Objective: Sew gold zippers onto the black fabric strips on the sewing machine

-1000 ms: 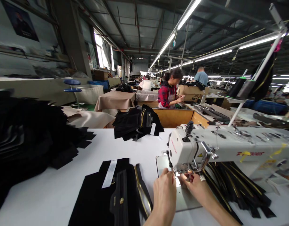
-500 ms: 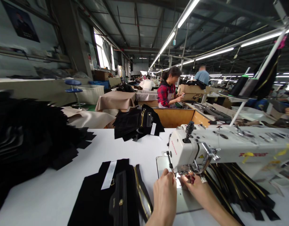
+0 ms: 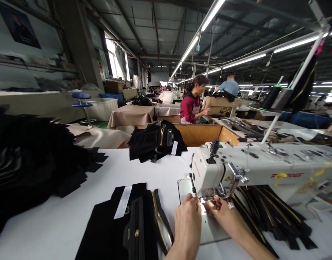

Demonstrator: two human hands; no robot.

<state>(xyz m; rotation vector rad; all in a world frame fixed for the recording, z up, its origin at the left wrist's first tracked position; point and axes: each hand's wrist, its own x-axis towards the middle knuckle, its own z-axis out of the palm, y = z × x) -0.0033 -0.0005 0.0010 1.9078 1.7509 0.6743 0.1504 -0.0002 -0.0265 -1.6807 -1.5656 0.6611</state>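
Note:
Both my hands are at the needle of a white sewing machine (image 3: 252,168) on the white table (image 3: 74,216). My left hand (image 3: 188,221) lies back-up on the machine bed, fingers together, tips just left of the lit needle area. My right hand (image 3: 222,213) reaches in from the right, fingers pinched under the presser foot; what they grip is hidden by glare. A flat stack of black fabric pieces with a white label and gold zipper (image 3: 133,224) lies left of my left hand.
Black zipper strips (image 3: 271,213) lie under the machine arm at right. A tall pile of black pieces (image 3: 30,162) fills the left. Another black bundle (image 3: 155,141) sits at the table's far edge. A person in a red plaid shirt (image 3: 191,106) works behind.
Both hands stay at the needle with only slight shifts. The view has dipped and drifted a little, so the machine sits slightly higher and further left in the picture.

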